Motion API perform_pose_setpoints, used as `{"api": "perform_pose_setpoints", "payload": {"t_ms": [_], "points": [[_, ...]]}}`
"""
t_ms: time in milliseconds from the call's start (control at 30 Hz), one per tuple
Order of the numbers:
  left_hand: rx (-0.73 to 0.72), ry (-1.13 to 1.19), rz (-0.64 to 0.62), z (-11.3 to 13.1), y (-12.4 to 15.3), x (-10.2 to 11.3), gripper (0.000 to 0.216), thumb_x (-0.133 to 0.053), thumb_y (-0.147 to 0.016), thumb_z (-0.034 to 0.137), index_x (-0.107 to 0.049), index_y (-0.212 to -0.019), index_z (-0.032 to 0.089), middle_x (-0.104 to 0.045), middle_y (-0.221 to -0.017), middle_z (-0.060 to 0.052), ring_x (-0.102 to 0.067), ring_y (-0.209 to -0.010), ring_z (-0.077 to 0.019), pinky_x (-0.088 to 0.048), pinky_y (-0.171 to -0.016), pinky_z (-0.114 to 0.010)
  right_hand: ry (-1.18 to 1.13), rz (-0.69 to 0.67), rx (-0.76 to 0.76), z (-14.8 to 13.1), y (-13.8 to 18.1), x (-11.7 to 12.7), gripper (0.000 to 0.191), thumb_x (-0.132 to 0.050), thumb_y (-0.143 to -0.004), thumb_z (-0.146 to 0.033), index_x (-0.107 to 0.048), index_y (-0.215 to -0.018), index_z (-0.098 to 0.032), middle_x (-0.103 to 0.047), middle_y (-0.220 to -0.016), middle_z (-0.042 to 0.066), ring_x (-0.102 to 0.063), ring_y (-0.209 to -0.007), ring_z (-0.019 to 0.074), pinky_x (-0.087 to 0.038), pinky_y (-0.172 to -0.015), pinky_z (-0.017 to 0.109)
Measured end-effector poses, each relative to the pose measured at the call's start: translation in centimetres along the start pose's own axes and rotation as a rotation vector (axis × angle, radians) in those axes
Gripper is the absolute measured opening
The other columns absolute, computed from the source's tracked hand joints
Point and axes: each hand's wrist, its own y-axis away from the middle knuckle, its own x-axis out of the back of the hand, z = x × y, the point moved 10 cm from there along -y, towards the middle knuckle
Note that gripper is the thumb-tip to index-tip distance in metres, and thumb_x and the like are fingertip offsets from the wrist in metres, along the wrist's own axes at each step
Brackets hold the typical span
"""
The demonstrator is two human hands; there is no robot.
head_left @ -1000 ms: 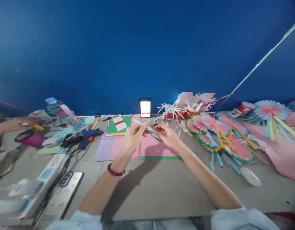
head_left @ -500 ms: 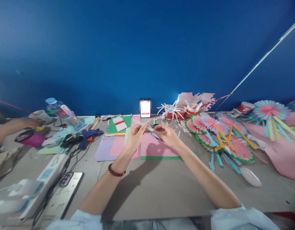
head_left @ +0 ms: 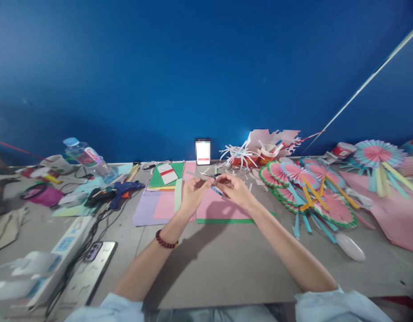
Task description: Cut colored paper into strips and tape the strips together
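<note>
My left hand (head_left: 192, 195) pinches a narrow pale paper strip (head_left: 197, 175) that slants up to the left above the table. My right hand (head_left: 233, 188) meets it at the fingertips and grips the same strip; a small blue-handled tool (head_left: 219, 192) shows under its fingers, and I cannot tell what it is. A pale green strip (head_left: 178, 195) lies on the pink paper sheet (head_left: 213, 206) below both hands. That sheet rests on a green one (head_left: 226, 220).
Several pink and green folded paper fans (head_left: 308, 190) lie to the right. A phone (head_left: 203, 151) stands against the blue wall, near cups of paper scraps (head_left: 246, 155). A blue glue gun (head_left: 124, 188), a water bottle (head_left: 87, 156), cables and another phone (head_left: 92, 261) are at the left.
My two hands have drawn closer along the strip, and my left hand has shifted slightly right. The other person's hand at the far left has pulled out of view.
</note>
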Motion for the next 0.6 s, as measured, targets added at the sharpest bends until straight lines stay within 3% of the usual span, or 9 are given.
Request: {"api": "perform_pose_setpoints", "payload": {"t_ms": [267, 600], "points": [[-0.014, 0.033, 0.015, 0.60, -0.04, 0.27, 0.026, -0.069, -0.074, 0.042, -0.067, -0.079, 0.016, -0.072, -0.076, -0.005, -0.067, -0.073, -0.0171, -0.049, -0.067, -0.027, -0.011, -0.025, 0.045, -0.02, 0.01, -0.30, 0.025, -0.057, -0.080, -0.031, -0.055, -0.102, -0.020, -0.056, -0.081, 0.000, -0.050, -0.060, 0.0093, -0.040, -0.052, 0.023], [-0.006, 0.030, -0.029, 0.63, -0.10, -0.15, 0.026, -0.068, -0.076, 0.042, -0.067, -0.077, 0.016, -0.072, -0.077, -0.006, -0.066, -0.072, -0.0167, -0.046, -0.062, -0.024, -0.009, -0.027, 0.022, 0.25, -0.15, -0.20, 0.028, -0.060, -0.079, -0.036, -0.055, -0.101, -0.021, -0.059, -0.086, 0.001, -0.052, -0.062, 0.0098, -0.042, -0.052, 0.023]]}}
